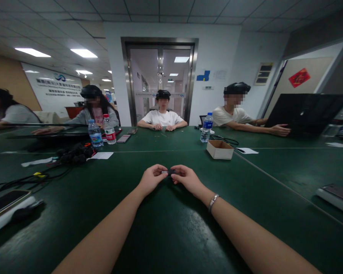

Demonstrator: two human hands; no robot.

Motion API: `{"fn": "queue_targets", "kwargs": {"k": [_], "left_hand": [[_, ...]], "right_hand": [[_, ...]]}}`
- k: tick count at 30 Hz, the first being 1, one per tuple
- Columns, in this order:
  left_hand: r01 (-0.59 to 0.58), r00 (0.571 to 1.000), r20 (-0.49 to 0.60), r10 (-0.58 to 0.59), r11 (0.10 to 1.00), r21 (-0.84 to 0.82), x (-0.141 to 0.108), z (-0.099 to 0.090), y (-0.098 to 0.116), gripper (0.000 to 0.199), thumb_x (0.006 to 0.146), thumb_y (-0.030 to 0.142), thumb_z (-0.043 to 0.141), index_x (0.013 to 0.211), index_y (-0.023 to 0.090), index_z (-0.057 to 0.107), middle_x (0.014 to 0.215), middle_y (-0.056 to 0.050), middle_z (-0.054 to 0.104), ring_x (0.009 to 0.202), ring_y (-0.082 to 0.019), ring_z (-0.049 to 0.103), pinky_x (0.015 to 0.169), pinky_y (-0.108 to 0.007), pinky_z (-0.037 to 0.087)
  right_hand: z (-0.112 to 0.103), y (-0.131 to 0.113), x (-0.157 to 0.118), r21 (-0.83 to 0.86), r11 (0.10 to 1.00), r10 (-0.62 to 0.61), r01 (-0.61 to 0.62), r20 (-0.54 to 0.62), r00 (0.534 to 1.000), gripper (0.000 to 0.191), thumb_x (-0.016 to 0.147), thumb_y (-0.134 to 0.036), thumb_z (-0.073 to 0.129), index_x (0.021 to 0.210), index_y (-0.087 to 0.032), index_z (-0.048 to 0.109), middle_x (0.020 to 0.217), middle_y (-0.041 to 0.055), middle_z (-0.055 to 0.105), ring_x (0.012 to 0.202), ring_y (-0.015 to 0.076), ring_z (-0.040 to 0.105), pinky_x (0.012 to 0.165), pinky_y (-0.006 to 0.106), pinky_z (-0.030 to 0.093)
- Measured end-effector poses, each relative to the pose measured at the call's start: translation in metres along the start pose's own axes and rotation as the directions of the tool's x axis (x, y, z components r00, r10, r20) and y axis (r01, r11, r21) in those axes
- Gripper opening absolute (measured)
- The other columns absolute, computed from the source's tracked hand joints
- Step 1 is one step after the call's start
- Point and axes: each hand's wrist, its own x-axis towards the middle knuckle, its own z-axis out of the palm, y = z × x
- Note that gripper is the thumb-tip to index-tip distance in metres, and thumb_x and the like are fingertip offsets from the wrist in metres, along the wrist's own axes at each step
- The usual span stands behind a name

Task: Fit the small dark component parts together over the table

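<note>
My left hand and my right hand meet above the green table in the middle of the view. Pinched between them is a small black object with a pale, metal-looking end. The fingers of my left hand close on the pale end, those of my right hand on the black part. Most of it is covered by fingertips, and it is too small to tell its exact kind. A metal bracelet circles my right wrist.
Beyond my right hand stands an open cardboard box, with a water bottle behind it. Two bottles, a phone and tangled black cables lie to the left. Several people sit around the green table; one holds a large black panel.
</note>
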Motion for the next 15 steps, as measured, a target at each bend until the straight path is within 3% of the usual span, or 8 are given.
{"fn": "queue_targets", "kwargs": {"k": [6,15], "left_hand": [[0.027,1.000,-0.003,-0.027,1.000,-0.002,0.0019,-0.0005,-0.0039,0.030,0.068,0.033,0.070,0.089,0.014,0.061,0.091,-0.008,0.064,0.086,-0.017,0.061,0.087,-0.034,0.049],[0.060,0.998,0.016,-0.060,0.998,-0.007,0.0033,0.0006,-0.0068,0.032,0.068,0.039,0.067,0.086,0.013,0.061,0.078,-0.006,0.064,0.073,-0.016,0.060,0.071,-0.028,0.047]], "right_hand": [[-0.0002,0.0003,0.0002,0.005,1.000,-0.003,0.003,0.008,1.000,0.038,0.065,-0.027,0.073,0.098,-0.015,0.059,0.080,0.0012,0.062,0.063,0.0090,0.058,0.059,0.025,0.049],[-0.0018,0.0035,0.0012,-0.024,1.000,-0.016,0.016,0.004,1.000,0.037,0.066,-0.026,0.070,0.099,-0.014,0.059,0.087,0.0033,0.063,0.062,0.0086,0.059,0.061,0.026,0.049]]}}
